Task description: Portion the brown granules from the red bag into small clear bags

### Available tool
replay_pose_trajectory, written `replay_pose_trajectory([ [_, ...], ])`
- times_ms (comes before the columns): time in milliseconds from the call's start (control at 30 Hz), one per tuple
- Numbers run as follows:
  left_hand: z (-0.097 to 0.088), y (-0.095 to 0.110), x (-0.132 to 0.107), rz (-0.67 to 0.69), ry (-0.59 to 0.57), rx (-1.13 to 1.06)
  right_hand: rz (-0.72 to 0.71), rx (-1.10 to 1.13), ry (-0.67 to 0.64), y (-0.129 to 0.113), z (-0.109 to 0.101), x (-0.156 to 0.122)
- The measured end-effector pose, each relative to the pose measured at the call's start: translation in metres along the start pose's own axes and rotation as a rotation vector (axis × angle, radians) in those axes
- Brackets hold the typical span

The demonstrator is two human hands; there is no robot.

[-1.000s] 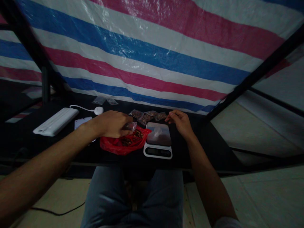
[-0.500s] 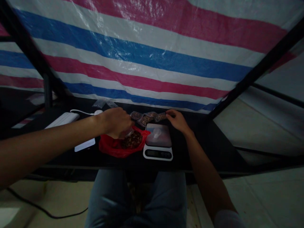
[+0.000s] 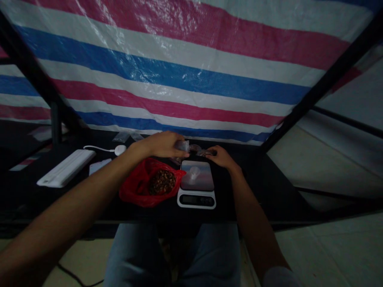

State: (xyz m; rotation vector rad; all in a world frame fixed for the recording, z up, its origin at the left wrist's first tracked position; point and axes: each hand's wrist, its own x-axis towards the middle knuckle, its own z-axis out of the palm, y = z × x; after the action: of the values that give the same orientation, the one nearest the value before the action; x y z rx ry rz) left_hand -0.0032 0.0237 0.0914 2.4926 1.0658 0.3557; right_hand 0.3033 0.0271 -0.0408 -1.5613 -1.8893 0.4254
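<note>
My left hand (image 3: 161, 144) is raised behind the scale and shut on a small clear plastic bag (image 3: 182, 146). My right hand (image 3: 220, 157) rests just behind the scale, its fingertips against a small packet of brown pieces (image 3: 206, 152). Other packets are mostly hidden behind my hands. On the black table, a digital kitchen scale (image 3: 196, 199) carries a small clear cup (image 3: 194, 172) on its platform. To its left lies a crumpled red plastic bag (image 3: 134, 191), open around a heap of brown pieces (image 3: 162, 181).
A white power bank (image 3: 66, 168) lies at the table's left, with a white cable and round white item (image 3: 120, 150) behind it. Nearby are a pale flat card (image 3: 99, 166) and clear bags (image 3: 121, 137). A striped tarp (image 3: 179, 79) hangs beyond the table; my jeans-covered knees (image 3: 170, 255) show below.
My left hand has risen from the red bag to behind the scale, carrying the small clear bag. The brown heap now shows fully. My right hand has barely moved.
</note>
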Motion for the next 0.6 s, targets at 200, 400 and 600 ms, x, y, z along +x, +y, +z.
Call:
replay_pose_trajectory([
  [200,0.046,0.014,0.079,0.000,-0.003,0.109,0.020,0.125,0.392,0.000,-0.028,-0.010],
  [400,0.052,0.011,0.082,-0.110,0.106,-0.515,-0.181,0.188,0.432,-0.029,-0.015,-0.009],
  [600,0.048,-0.003,0.050,-0.237,0.020,-0.961,-0.290,0.181,0.310,-0.056,0.001,-0.016],
])
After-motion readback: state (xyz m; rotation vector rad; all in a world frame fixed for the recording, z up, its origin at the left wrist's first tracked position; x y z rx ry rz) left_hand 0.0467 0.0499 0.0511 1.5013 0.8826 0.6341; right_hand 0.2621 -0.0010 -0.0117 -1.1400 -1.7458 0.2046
